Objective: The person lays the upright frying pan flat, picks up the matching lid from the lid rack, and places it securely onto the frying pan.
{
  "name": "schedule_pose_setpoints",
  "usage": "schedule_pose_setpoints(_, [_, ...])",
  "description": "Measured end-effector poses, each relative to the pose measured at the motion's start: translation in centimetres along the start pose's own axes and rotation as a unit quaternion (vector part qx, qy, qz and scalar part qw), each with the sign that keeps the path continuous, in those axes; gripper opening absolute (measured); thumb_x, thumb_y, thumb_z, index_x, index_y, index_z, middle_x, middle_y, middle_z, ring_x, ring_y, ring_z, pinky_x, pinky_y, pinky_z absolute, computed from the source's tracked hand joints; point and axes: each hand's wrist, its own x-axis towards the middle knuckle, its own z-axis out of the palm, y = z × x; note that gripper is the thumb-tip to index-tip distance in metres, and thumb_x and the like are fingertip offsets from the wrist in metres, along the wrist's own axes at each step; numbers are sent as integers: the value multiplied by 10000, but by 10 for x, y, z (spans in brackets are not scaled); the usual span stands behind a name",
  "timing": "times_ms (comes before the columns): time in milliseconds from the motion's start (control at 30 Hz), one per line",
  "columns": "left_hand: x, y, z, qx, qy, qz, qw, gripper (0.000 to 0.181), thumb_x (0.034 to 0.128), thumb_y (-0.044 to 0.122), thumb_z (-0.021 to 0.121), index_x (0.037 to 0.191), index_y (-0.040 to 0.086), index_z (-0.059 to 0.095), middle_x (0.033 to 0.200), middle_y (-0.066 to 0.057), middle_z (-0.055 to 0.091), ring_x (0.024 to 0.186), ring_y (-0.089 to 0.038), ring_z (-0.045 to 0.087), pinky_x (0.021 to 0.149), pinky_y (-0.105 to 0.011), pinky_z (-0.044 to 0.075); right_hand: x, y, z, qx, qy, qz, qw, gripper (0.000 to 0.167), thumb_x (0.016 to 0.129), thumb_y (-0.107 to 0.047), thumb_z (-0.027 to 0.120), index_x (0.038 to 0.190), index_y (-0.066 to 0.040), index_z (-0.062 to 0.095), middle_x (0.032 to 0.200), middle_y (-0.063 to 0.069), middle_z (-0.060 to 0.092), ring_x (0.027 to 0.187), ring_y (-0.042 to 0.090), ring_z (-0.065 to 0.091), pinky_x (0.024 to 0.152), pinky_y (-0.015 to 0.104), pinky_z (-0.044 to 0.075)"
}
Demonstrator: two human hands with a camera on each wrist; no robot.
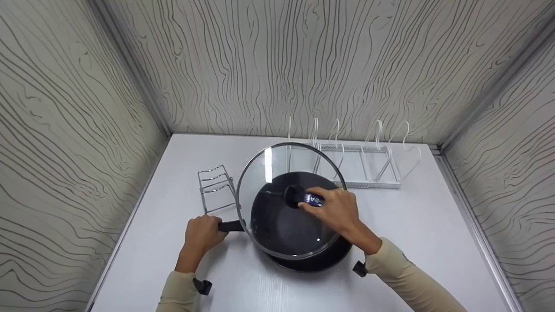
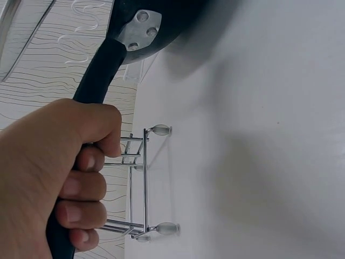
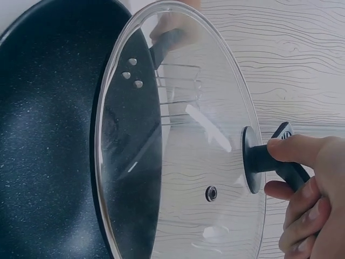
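My left hand (image 1: 201,234) grips the black handle (image 1: 232,225) of a dark frying pan (image 1: 331,259), fingers curled round it in the left wrist view. Speckles dot the pan's inside in the right wrist view, where rivets show near its handle. With my right hand (image 1: 340,210) I hold the black knob (image 3: 259,158) of a round glass lid (image 3: 188,140), which has a metal rim and a small vent. The lid is tilted above the pan, partly overlapping it in the head view. A blue label shows at the knob. Whether the pan touches the table, I cannot tell.
Left of the pan stands a small chrome wire rack (image 1: 214,189) on pale feet. Behind and to the right, a white rack (image 1: 368,185) with several tall curved wires lies near the back wall. Wood-grain patterned walls (image 1: 277,65) enclose the white table (image 1: 412,242).
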Motion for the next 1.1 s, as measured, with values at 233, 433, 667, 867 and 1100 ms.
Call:
schedule_pose_setpoints(233, [0, 0, 0, 1, 3, 62, 10000, 279, 773, 198, 802, 592, 168, 592, 516, 48, 489, 511, -141, 370, 493, -296, 265, -5, 4, -1, 172, -98, 224, 9996, 358, 755, -446, 933, 1034, -239, 850, 723, 17, 766, 579, 212, 613, 516, 384, 454])
schedule_pose_setpoints(433, [0, 0, 0, 98, 2, 19, 9999, 241, 782, 201, 813, 615, 160, 644, 518, 47, 508, 510, -139, 384, 497, -286, 277, -6, 7, -2, 238, -222, 392, 9987, 357, 763, -454, 931, 1035, -236, 854, 773, 32, 788, 605, 218, 646, 531, 395, 475])
schedule_pose_setpoints(667, [0, 0, 0, 181, 26, 41, 9998, 254, 780, 221, 824, 617, 161, 638, 527, 43, 500, 515, -143, 379, 497, -287, 275, -8, 9, -2, 225, -431, 547, 9973, 352, 772, -450, 930, 1044, -238, 856, 761, 7, 779, 577, 136, 571, 532, 363, 456])
schedule_pose_setpoints(867, [0, -1, 0, 105, -13, 37, 9999, 276, 783, 209, 805, 603, 168, 601, 529, 45, 485, 518, -147, 372, 507, -290, 265, -10, 10, 0, 351, -565, 724, 9952, 374, 775, -453, 928, 1066, -229, 857, 825, 28, 804, 628, 180, 638, 558, 395, 486])
schedule_pose_setpoints(1100, [0, -1, 0, 204, 119, 131, 9996, 310, 760, 213, 803, 577, 179, 555, 520, 47, 469, 512, -149, 356, 491, -303, 264, -10, 12, 5, 341, -711, 821, 9935, 362, 775, -459, 926, 1045, -228, 858, 850, 33, 811, 621, 152, 592, 575, 395, 485])
